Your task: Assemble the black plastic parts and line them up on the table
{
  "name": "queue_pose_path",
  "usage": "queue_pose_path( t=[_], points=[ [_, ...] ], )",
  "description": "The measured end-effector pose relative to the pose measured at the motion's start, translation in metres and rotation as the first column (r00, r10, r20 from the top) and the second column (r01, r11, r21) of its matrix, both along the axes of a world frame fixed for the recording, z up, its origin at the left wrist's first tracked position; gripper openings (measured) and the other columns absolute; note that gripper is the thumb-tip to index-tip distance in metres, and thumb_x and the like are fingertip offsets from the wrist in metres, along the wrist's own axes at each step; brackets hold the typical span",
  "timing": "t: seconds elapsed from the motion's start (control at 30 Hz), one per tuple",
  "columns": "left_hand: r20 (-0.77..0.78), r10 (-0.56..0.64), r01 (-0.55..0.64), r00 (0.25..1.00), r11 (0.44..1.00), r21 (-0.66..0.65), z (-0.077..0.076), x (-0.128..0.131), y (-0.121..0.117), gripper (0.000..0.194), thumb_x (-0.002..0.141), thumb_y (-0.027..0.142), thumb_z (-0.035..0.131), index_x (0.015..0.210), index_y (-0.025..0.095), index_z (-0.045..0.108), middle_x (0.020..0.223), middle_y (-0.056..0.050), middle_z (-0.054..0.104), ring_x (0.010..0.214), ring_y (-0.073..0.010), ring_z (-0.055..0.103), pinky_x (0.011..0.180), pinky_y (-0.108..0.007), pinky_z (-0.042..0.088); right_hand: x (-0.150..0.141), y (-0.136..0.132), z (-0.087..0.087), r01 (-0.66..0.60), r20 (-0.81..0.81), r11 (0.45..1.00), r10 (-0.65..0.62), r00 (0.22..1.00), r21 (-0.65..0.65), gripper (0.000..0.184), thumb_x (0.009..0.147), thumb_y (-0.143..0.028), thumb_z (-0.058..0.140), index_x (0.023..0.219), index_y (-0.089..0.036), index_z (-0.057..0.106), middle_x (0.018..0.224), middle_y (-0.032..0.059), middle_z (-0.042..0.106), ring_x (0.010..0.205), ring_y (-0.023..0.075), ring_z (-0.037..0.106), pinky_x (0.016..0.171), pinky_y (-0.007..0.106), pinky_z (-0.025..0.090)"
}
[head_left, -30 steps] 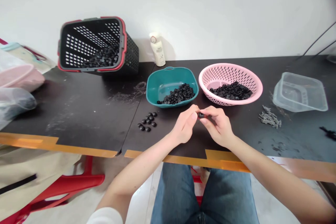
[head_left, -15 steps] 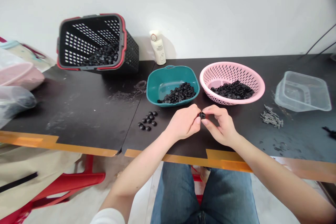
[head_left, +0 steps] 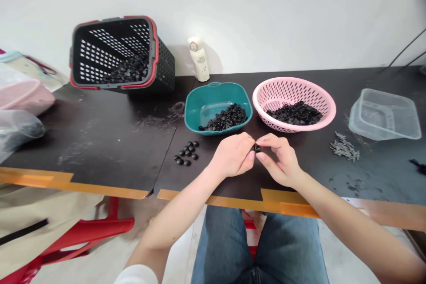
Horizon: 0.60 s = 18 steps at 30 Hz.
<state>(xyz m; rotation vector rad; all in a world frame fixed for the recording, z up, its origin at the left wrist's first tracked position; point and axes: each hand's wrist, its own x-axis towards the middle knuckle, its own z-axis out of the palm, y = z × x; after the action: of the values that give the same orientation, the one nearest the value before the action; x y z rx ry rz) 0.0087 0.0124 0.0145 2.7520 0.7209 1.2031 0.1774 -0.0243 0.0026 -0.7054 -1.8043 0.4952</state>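
Note:
Between the fingertips of both hands is a small black plastic part [head_left: 256,147], partly covered by the fingers. My left hand [head_left: 234,155] is closed and pinches it from the left. From the right, my right hand [head_left: 278,158] grips the same part between thumb and forefinger. Beyond the hands, a teal basin [head_left: 199,102] holds a heap of small black parts [head_left: 228,117]. Next to it, a pink colander [head_left: 293,83] contains black ring-like parts [head_left: 297,113]. Several round black caps [head_left: 187,152] lie loose on the table, left of my left hand.
A pile of thin grey pins [head_left: 344,147] lies right of my right hand, near a clear plastic container [head_left: 384,115]. At the back left, a tilted dark basket [head_left: 163,64] holds black parts. A white bottle [head_left: 200,62] stands by the wall. Orange tape [head_left: 219,201] lines the table's front edge.
The small black part has turned slightly between my fingertips. Both hands stay in nearly the same place, still holding it; the view has shifted a little.

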Motion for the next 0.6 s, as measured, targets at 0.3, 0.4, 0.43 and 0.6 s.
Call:
queue_pose_path(
  t=[0.3, 0.4, 0.43, 0.6],
  points=[
    [-0.030, -0.103, 0.093, 0.994, 0.966, -0.241, 0.0008, -0.0022, -0.0010, 0.026, 0.092, 0.028, 0.025, 0.073, 0.019, 0.040, 0.066, -0.001, 0.045, 0.057, -0.0132, 0.043, 0.053, -0.026, 0.036, 0.0044, 0.0057, 0.0055, 0.003, 0.122, 0.991, -0.020, 0.992, 0.135, 0.032, 0.083, -0.014, 0.058, 0.112, -0.024, 0.050, 0.091, 0.0061, 0.061, 0.080, 0.0197, 0.061, 0.066, 0.036, 0.052],
    [0.021, -0.115, 0.117, 0.993, 0.955, -0.271, -0.0005, -0.0010, -0.0020, 0.027, 0.092, 0.029, 0.025, 0.073, 0.019, 0.040, 0.068, -0.001, 0.045, 0.060, -0.0136, 0.043, 0.056, -0.027, 0.037, 0.0049, 0.0070, 0.0049, 0.030, 0.131, 0.990, -0.048, 0.990, 0.138, 0.027, 0.083, -0.017, 0.058, 0.108, -0.024, 0.051, 0.087, 0.0050, 0.062, 0.077, 0.0192, 0.062, 0.065, 0.035, 0.053],
    [0.042, -0.115, 0.122, 0.993, 0.950, -0.287, -0.0008, -0.0005, -0.0026, 0.028, 0.093, 0.031, 0.025, 0.073, 0.019, 0.041, 0.069, -0.002, 0.045, 0.060, -0.0137, 0.042, 0.057, -0.027, 0.037, 0.0049, 0.0072, 0.0047, 0.045, 0.134, 0.989, -0.063, 0.989, 0.138, 0.025, 0.084, -0.018, 0.058, 0.107, -0.024, 0.051, 0.087, 0.0048, 0.062, 0.077, 0.0192, 0.062, 0.065, 0.034, 0.053],
    [0.254, -0.074, 0.202, 0.964, 0.826, -0.526, -0.0003, 0.0022, -0.0066, 0.036, 0.096, 0.038, 0.024, 0.074, 0.018, 0.043, 0.067, 0.000, 0.044, 0.059, -0.0120, 0.041, 0.058, -0.027, 0.037, 0.0033, 0.0076, 0.0035, 0.045, 0.167, 0.986, -0.072, 0.983, 0.158, 0.026, 0.084, -0.017, 0.059, 0.107, -0.025, 0.051, 0.090, 0.0050, 0.063, 0.079, 0.0184, 0.063, 0.066, 0.033, 0.053]
  ],
)
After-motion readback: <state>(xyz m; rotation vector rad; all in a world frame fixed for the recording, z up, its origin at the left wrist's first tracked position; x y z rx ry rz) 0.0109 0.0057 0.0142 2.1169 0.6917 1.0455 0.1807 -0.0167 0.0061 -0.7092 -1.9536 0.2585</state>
